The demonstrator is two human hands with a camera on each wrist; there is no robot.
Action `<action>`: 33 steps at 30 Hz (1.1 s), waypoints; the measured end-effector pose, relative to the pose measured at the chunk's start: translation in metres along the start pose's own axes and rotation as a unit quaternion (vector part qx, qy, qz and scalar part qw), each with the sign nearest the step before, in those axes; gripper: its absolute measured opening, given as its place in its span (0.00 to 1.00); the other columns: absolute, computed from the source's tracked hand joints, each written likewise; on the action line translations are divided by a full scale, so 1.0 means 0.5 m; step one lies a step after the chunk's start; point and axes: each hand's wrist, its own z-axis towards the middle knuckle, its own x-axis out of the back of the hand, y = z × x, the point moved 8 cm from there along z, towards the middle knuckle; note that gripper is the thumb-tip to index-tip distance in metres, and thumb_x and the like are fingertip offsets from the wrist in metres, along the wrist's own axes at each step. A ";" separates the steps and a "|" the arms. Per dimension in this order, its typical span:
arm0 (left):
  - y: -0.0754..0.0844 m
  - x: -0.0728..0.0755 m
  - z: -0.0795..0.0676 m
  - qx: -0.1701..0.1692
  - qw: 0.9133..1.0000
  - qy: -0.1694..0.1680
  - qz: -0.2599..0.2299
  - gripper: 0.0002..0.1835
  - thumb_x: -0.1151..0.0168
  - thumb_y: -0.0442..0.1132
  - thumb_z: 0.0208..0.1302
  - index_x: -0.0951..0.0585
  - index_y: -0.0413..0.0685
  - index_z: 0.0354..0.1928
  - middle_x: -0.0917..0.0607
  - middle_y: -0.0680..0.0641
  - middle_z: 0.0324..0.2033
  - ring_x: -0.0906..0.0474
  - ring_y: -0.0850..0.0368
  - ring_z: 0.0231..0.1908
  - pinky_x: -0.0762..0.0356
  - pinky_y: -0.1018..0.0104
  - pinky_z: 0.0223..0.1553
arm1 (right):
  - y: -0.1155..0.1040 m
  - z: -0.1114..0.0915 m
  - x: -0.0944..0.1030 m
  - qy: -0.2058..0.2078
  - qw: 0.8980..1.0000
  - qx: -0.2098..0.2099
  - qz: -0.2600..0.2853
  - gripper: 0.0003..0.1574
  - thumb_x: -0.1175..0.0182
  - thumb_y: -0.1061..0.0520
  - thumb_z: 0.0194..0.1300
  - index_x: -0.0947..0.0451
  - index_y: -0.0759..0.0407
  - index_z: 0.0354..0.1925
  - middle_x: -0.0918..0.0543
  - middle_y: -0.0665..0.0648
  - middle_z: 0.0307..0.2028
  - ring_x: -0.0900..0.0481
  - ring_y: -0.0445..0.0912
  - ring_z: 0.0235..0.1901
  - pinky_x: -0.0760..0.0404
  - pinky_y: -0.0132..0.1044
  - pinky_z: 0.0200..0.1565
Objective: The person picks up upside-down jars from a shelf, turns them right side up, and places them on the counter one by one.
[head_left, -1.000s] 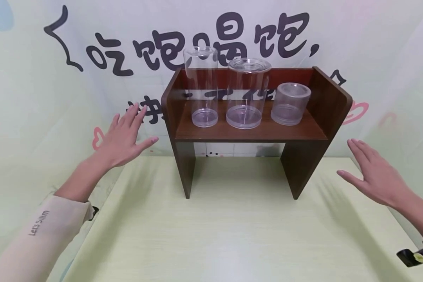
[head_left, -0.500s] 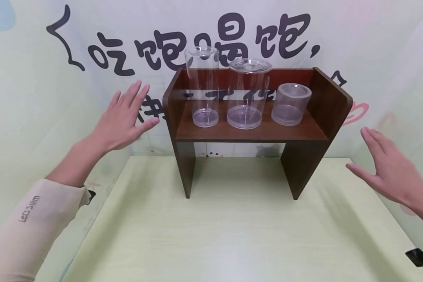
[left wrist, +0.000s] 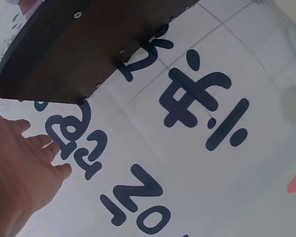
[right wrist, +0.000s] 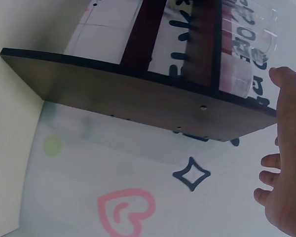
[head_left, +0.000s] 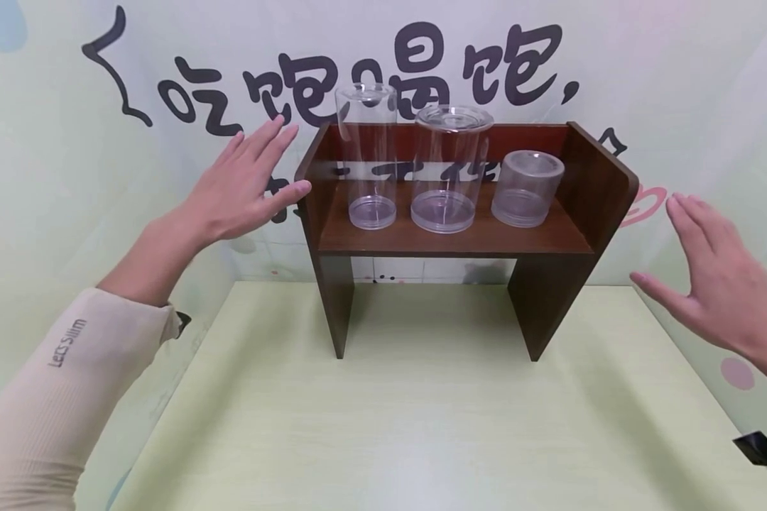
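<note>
Left hand [head_left: 239, 190] and right hand [head_left: 729, 277] rise — fingers extended, holding nothing — beside the shelf [head_left: 403, 243], its clear cups [head_left: 527, 191] untouched.

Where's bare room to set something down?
Bare: the table in front of the brown shelf and beneath it, between its side panels. Crowded: up on it, where tall cylinder, wide cylinder and short cylinder leave narrow gaps.

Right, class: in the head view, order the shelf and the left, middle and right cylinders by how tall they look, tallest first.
1. Shelf
2. Left cylinder
3. Middle cylinder
4. Right cylinder
</note>
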 end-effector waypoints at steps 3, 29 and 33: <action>0.008 0.000 0.011 0.002 1.000 -0.016 0.001 0.44 0.63 0.70 0.69 0.60 0.57 0.78 0.60 0.49 0.78 0.63 0.49 0.77 0.71 0.49 0.75 | -0.018 0.019 0.013 0.012 1.000 0.007 -0.006 0.64 0.55 0.17 0.59 0.48 0.58 0.76 0.42 0.65 0.73 0.45 0.60 0.72 0.43 0.54 0.71; 0.059 -0.013 0.054 -0.018 0.998 -0.061 0.018 0.47 0.60 0.73 0.65 0.55 0.56 0.78 0.54 0.51 0.77 0.58 0.52 0.76 0.65 0.49 0.75 | -0.169 0.199 -0.015 0.014 0.998 0.063 0.010 0.57 0.36 0.39 0.60 0.50 0.59 0.76 0.44 0.62 0.74 0.48 0.56 0.74 0.36 0.58 0.67; 0.059 -0.020 0.054 -0.003 0.996 -0.083 0.015 0.50 0.59 0.74 0.63 0.56 0.56 0.78 0.53 0.51 0.77 0.56 0.50 0.76 0.61 0.48 0.75 | -0.171 0.217 -0.040 -0.002 0.998 0.057 0.017 0.58 0.31 0.46 0.57 0.49 0.61 0.75 0.44 0.62 0.74 0.49 0.57 0.74 0.42 0.57 0.70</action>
